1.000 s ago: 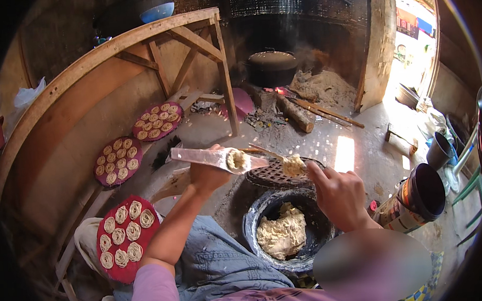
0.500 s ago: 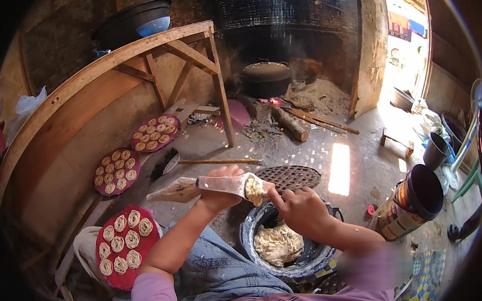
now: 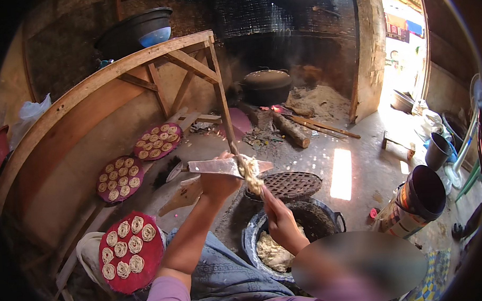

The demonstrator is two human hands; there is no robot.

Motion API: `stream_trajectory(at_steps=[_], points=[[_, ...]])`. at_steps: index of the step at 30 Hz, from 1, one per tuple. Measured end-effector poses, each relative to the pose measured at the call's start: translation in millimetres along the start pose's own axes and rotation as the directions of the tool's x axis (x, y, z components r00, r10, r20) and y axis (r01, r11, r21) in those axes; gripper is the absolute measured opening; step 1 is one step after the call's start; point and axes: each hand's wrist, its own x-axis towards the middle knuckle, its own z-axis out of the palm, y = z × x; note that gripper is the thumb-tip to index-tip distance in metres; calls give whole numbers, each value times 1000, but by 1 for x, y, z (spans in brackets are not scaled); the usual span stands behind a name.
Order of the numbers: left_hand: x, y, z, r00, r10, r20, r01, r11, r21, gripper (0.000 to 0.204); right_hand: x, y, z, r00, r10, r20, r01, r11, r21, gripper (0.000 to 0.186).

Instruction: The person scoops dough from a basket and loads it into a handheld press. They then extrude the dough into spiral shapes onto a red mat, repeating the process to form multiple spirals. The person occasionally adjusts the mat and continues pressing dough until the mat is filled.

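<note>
My left hand [image 3: 221,183] is wrapped around a wooden dough press [image 3: 207,166], held up over the floor in front of me. Pale sticky dough [image 3: 250,174] bulges from the opening of the press. Against the lower end of that dough is my right hand [image 3: 282,223], its fingers closed; whether a thin tool is in them I cannot make out. Below sits a dark pot [image 3: 328,214] holding a large lump of dough [image 3: 274,253]. Left of my lap, a round red mat [image 3: 130,280] bears several coiled dough rosettes [image 3: 135,244].
Two more mats of rosettes, a nearer one [image 3: 102,195] and a farther one [image 3: 172,147], lie at the left. A woven tray [image 3: 290,185] lies beyond the pot. Farther back are a lidded cooking pot [image 3: 265,88], embers and logs [image 3: 290,130]. A bucket [image 3: 407,211] stands right.
The press has turned in my left hand, its opening now facing more toward me, with dough hanging further out. My right hand has moved left and lower, beneath the dough.
</note>
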Motion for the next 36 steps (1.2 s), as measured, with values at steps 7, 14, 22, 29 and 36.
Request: stream_trajectory(at_steps=[7,14,22,29,36], points=[[-8,-17,0,999,41,4,-41,993,112,7,-7,16,-15,982,180,54,-187,958,215,48],[-8,-28,1,999,-8,33,3,991,133,7,-19,5,-17,910,239,338,-396,739,545,40],[-11,-75,-46,962,-164,-218,99,955,-281,19,-91,168,-17,564,767,307,-154,463,-873,37],[-18,-101,-134,740,-617,269,128,-264,-956,17,-18,129,18,626,291,723,-4,929,-371,62],[-83,-89,-157,737,-557,384,-114,-662,-741,14,11,-55,129,285,-479,830,-946,-282,162,102]])
